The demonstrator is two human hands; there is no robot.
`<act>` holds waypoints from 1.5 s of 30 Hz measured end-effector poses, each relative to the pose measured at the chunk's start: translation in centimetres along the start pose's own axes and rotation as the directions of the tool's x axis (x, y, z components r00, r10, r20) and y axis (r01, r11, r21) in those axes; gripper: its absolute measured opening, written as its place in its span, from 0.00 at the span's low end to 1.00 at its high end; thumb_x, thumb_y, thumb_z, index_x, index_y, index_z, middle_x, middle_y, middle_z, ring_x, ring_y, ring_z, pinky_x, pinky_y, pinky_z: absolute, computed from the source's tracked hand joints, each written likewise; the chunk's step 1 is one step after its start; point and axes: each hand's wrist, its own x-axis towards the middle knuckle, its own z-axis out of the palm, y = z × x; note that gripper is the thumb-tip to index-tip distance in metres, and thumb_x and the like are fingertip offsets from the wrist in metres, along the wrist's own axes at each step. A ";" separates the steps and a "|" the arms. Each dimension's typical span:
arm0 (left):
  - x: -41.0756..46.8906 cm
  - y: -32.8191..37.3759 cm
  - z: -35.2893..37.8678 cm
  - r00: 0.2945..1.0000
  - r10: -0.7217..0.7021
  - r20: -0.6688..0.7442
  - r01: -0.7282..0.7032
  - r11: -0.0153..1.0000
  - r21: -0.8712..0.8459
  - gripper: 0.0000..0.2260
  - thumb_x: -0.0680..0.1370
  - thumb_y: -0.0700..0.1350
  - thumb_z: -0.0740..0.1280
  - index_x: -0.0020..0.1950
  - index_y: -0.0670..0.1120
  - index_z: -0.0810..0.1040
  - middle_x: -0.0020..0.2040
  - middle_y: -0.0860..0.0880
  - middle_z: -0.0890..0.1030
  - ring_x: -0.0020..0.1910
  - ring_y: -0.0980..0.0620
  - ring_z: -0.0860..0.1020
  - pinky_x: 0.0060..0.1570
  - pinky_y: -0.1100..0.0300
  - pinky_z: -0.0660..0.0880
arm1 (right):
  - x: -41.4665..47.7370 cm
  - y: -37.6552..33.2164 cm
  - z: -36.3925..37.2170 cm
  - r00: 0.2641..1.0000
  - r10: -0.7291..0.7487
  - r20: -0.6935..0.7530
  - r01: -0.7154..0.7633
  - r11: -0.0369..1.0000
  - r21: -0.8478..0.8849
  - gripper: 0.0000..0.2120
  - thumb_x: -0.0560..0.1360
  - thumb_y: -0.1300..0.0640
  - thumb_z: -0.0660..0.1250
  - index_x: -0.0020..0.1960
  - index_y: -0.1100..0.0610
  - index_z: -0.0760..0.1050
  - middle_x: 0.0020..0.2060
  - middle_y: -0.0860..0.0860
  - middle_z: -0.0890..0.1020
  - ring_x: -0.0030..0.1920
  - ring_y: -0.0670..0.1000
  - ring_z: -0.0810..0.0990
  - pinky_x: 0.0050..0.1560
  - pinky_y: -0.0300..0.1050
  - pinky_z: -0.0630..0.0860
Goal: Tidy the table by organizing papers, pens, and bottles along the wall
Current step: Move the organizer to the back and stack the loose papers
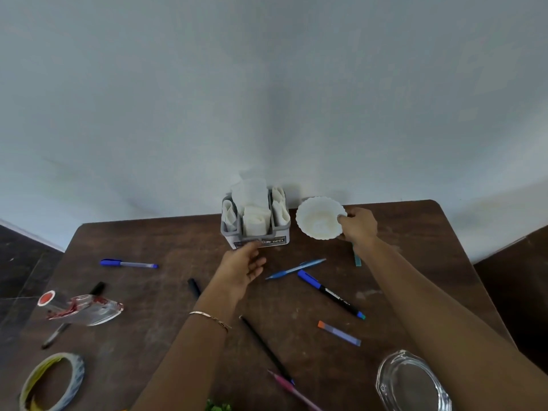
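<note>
A: What is the right hand [357, 225] doing?
B: It pinches the scalloped rim of a white bowl [318, 218], thumb on top; the bowl is tilted toward the camera, at the back of the table [148, 292] near the wall [267, 99]

A: And the left hand [244, 266]?
B: Loosely curled and holding nothing, its fingertips at the front of the grey holder [255, 234] stuffed with white paper napkins [252, 203]; I cannot tell whether they touch it. The holder stands against the wall, just left of the bowl

A: The pens?
B: Scattered. A blue pen [296, 268] and a blue-capped marker [330, 293] lie between the arms, a capped blue pen [129, 264] far left, a black pencil [265, 350] and a pink pen [292, 390] near the front edge

A: Bottles?
B: A clear bottle [83, 308] with a red cap lies on its side at the left, above a tape roll [52, 381]. A glass dish [412, 381] sits at the front right
</note>
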 end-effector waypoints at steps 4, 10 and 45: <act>0.0 0.8 -0.8 0.998 -0.065 0.025 0.069 0.952 -0.300 0.05 0.80 0.40 0.59 0.50 0.42 0.75 0.47 0.43 0.78 0.48 0.46 0.79 0.53 0.53 0.74 | 0.0 0.1 0.3 1.000 -0.002 0.005 0.002 1.000 -0.009 0.15 0.77 0.60 0.64 0.62 0.62 0.76 0.57 0.59 0.79 0.54 0.59 0.79 0.48 0.53 0.82; -0.7 1.3 -0.5 0.998 -0.054 0.042 0.064 0.953 -0.298 0.06 0.81 0.40 0.58 0.49 0.42 0.74 0.48 0.43 0.78 0.49 0.46 0.79 0.57 0.53 0.73 | -0.2 0.3 0.4 0.996 0.060 0.073 -0.066 0.995 0.081 0.17 0.77 0.63 0.63 0.66 0.62 0.73 0.60 0.58 0.76 0.54 0.57 0.77 0.39 0.46 0.80; -19.6 -13.2 -15.2 0.915 0.331 -0.230 -0.263 0.923 0.281 0.10 0.77 0.32 0.62 0.54 0.44 0.74 0.57 0.47 0.78 0.53 0.51 0.76 0.48 0.63 0.74 | -29.0 11.3 1.8 0.431 -0.091 0.898 0.375 0.923 -0.086 0.45 0.64 0.55 0.80 0.74 0.47 0.59 0.69 0.44 0.66 0.64 0.46 0.71 0.53 0.39 0.74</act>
